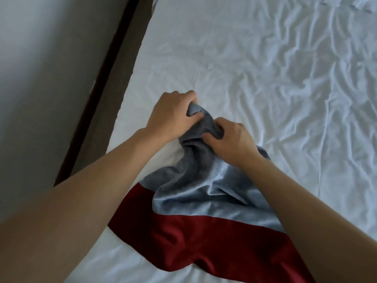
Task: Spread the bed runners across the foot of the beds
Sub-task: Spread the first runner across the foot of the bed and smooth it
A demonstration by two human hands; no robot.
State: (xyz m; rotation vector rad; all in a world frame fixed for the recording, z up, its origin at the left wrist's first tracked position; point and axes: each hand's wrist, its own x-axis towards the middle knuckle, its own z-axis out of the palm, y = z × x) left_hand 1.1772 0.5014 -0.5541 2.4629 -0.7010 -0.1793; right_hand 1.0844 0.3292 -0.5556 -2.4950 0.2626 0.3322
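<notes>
**Both hands gripping bunched runner end**

The left hand [173, 113] clenched the grey end of the bed runner [195, 193], fingers curled tight; the right hand [228, 139] pinched the bunched folds just beside it; the runner's red band lay rumpled on the white sheet [265, 78], near the bed's left edge.

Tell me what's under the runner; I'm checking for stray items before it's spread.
The runner lies bunched on the wrinkled white sheet, which shows all around it. Anything beneath the fabric is covered.

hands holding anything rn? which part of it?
Yes. Both hands grip the bed runner at its bunched grey end: left hand at the tip, right hand just below it. The red band lies loose on the white sheet.
</notes>
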